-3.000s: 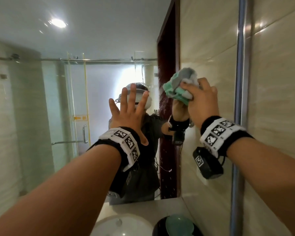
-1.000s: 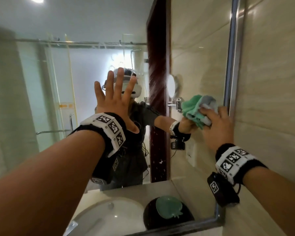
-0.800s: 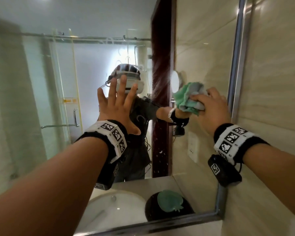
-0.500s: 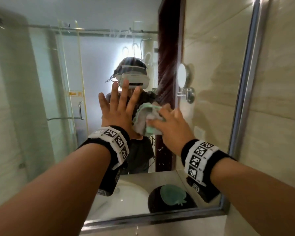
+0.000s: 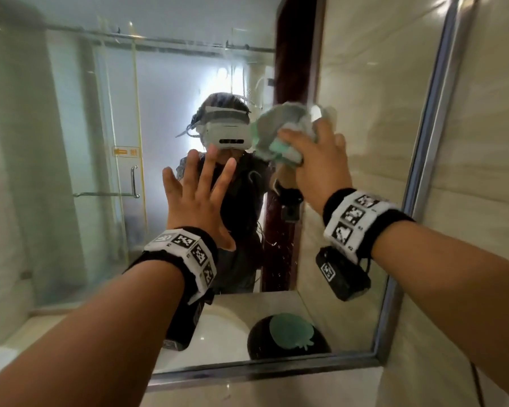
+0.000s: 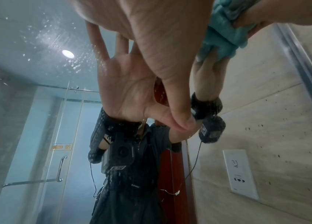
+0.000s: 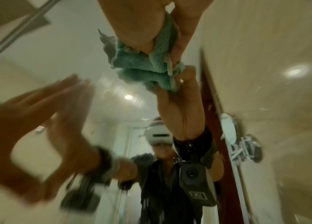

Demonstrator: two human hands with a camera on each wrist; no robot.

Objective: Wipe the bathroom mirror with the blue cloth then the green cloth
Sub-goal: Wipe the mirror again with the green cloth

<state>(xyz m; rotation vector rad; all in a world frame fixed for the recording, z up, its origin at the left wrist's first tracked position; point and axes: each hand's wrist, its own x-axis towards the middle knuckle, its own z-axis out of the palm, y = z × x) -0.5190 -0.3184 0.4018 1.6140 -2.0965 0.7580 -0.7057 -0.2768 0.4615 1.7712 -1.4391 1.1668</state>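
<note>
A left hand (image 5: 199,198) lies flat against a bathroom mirror (image 5: 365,118), while to its right and higher a right hand (image 5: 318,163) presses a bunched cloth (image 5: 276,133) to the glass, near the mirror's right frame (image 5: 423,160).

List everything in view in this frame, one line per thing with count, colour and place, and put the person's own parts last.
mirror: one, silver-framed, on the beige tiled wall, facing the person.
green cloth: one, green and grey, bunched against the glass at upper centre.
wall socket plate: one, white, seen as a reflection low on the right.
wristbands: two, black and white with printed markers, one on each wrist.
left hand: one, fingers spread flat toward the glass, beside the cloth.
right hand: one, grips the green cloth on the mirror.
</note>
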